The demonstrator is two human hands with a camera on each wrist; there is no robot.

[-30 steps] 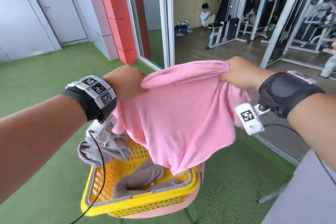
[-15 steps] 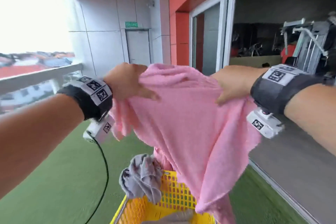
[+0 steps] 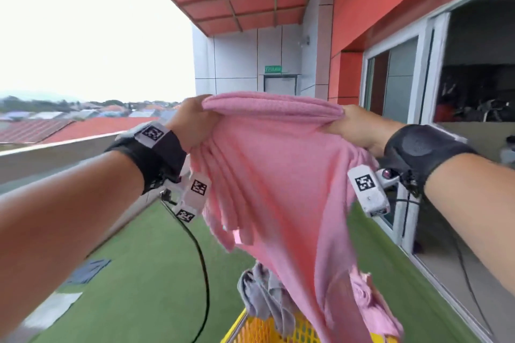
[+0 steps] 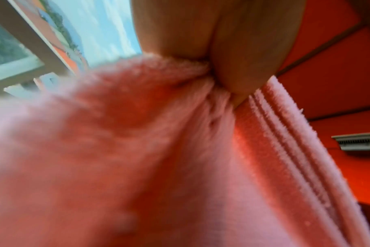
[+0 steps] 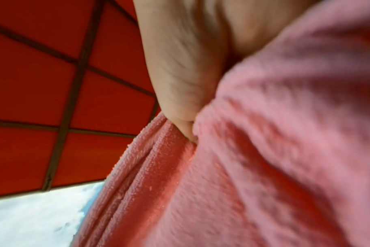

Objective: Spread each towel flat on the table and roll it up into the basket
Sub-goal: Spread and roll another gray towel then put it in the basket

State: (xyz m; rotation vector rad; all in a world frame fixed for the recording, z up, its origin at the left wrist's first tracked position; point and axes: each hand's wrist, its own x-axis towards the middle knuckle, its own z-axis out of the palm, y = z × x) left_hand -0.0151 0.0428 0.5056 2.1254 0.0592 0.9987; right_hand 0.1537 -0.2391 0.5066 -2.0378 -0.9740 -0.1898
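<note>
Head view shows the left hand (image 3: 192, 122) and right hand (image 3: 359, 127) each gripping one end of the bunched top edge of a pink towel (image 3: 278, 175), held up in the air. Its lower part hangs down over a yellow basket (image 3: 259, 330), where a grey towel (image 3: 262, 295) drapes over the rim. Green turf (image 3: 145, 273) lies below.

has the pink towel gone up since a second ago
Yes. The pink towel has risen: earlier its lower edge hung down inside the yellow basket; now most of it hangs above the rim, stretched between the left hand and right hand.
</note>
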